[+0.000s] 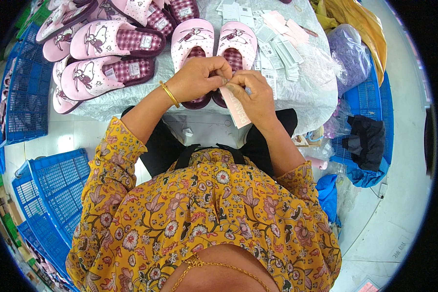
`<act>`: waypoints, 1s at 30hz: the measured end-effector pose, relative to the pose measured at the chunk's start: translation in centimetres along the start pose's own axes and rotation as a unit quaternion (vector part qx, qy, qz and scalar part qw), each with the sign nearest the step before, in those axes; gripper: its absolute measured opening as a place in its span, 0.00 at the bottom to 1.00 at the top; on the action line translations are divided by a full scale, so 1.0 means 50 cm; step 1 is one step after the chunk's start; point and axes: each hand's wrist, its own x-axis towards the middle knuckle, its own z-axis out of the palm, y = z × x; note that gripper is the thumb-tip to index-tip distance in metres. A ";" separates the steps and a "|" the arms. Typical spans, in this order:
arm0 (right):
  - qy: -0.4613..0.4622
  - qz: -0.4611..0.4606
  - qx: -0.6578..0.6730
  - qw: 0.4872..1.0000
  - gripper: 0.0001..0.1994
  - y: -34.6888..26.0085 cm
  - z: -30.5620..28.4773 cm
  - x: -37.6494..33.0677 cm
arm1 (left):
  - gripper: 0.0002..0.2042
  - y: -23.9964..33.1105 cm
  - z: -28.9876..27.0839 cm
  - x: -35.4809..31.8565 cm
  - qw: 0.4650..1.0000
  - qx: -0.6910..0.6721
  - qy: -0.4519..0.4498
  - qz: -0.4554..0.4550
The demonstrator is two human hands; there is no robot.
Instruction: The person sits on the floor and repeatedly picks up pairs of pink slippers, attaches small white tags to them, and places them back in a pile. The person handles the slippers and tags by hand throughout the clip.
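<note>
My left hand (197, 82) and my right hand (255, 95) meet over a pair of pink slippers at the table's near edge. Between the thumb and fingers of the right hand is a pale pink card tag (235, 108), hanging downward. The left fingers pinch close beside the tag's upper end; whatever they hold is too small to make out. Beneath my hands, the left slipper (192, 36) and right slipper (237, 38) lie side by side, toes away from me, with dark plaid insoles. My hands hide part of both openings.
More pink slippers (100, 78) are heaped on the plastic-covered table (311, 97) at the left. Loose white and pink cards (284, 51) lie at the right. Blue crates (58, 185) stand at the left. A bagged purple bundle (348, 58) sits at the right.
</note>
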 end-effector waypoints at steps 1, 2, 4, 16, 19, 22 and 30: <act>-0.010 0.016 0.021 1.000 0.06 -0.005 -0.001 -0.001 | 0.04 -0.002 0.001 0.000 1.000 -0.001 0.003 -0.006; -0.021 0.033 0.043 0.998 0.06 -0.011 -0.004 -0.001 | 0.04 -0.004 0.002 -0.001 1.000 -0.007 0.004 -0.008; -0.022 0.049 0.060 0.997 0.05 -0.014 -0.005 -0.005 | 0.04 -0.009 0.003 -0.002 1.000 -0.020 0.006 -0.010; 0.033 0.050 0.046 0.997 0.05 -0.015 0.012 -0.017 | 0.04 -0.014 0.011 0.002 0.999 -0.047 0.023 -0.004; 0.037 0.129 0.083 0.988 0.05 -0.016 0.014 -0.018 | 0.03 -0.005 0.019 -0.002 0.999 -0.010 0.034 0.014; 0.026 0.107 0.087 0.990 0.05 -0.021 0.012 -0.010 | 0.03 -0.015 0.019 -0.003 0.999 -0.017 0.050 0.001; -0.037 0.117 0.048 0.991 0.05 -0.012 -0.002 0.011 | 0.07 -0.016 0.020 -0.022 0.994 -0.035 0.100 0.013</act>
